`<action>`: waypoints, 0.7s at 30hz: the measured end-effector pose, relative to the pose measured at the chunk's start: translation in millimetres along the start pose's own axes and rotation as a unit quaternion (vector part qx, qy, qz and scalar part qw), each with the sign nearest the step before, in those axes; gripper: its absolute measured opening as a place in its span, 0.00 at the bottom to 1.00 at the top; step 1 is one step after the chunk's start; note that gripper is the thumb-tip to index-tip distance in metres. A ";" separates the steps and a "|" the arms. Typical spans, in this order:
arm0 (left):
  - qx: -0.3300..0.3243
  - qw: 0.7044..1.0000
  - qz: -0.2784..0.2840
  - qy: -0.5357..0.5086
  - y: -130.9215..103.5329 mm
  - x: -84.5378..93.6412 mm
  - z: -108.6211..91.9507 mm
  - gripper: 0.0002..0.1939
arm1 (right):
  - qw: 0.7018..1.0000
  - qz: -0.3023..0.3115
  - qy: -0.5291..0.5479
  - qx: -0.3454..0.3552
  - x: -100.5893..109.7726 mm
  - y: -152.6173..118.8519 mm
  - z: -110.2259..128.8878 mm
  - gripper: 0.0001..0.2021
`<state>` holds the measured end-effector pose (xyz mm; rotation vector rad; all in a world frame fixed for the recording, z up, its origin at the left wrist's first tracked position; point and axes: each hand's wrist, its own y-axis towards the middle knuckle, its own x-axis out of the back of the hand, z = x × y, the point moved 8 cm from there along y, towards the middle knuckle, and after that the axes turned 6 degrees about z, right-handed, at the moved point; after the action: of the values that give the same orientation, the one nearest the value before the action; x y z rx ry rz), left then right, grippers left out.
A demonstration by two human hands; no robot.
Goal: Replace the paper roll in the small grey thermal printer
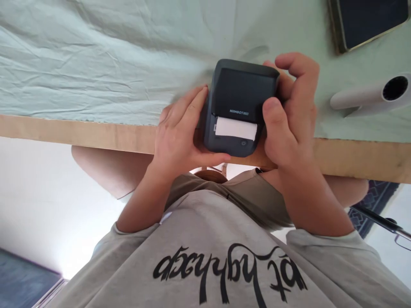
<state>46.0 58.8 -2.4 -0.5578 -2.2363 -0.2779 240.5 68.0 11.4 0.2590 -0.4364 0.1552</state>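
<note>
A dark grey label printer marked NIIMBOT is held between my two hands near the table's front edge. A white paper label sticks out of its slot, above a small power button. My left hand grips the printer's left side, with the thumb along its near edge and the other fingers partly hidden behind it. On the right side, my right hand has its thumb against the casing and its fingers curled round the far right corner; the index finger is bent and raised off it.
A pale green cloth with creases covers the table, whose wooden edge runs across in front of me. At the far right lie a dark-screened phone-like device and a white cylindrical object with a dark round end.
</note>
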 end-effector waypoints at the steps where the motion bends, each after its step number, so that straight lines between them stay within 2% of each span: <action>1: 0.000 1.000 -0.005 0.003 0.0 1.3 -1.3 0.55 | 1.000 0.000 0.001 0.000 0.5 -0.2 0.4 0.20; 5: -0.011 1.000 -0.022 0.015 -0.6 3.0 -6.3 0.53 | 1.000 -0.002 0.010 0.012 1.6 -0.5 3.8 0.19; 11: -0.040 0.998 -0.046 0.026 -2.5 4.0 -9.0 0.57 | 1.000 0.000 -0.010 0.013 1.7 -2.2 1.0 0.21; 17: -0.007 0.999 -0.018 0.034 -1.6 2.5 -3.7 0.51 | 0.999 -0.004 -0.026 0.039 7.0 -1.6 7.6 0.25; 21: -0.005 1.000 -0.013 0.013 -1.8 2.1 -2.5 0.53 | 0.998 -0.002 -0.065 0.021 16.1 1.9 14.8 0.24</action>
<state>45.5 57.0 0.8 -0.5266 -2.2205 -0.3074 248.7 67.3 31.7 0.3120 -0.5626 0.1431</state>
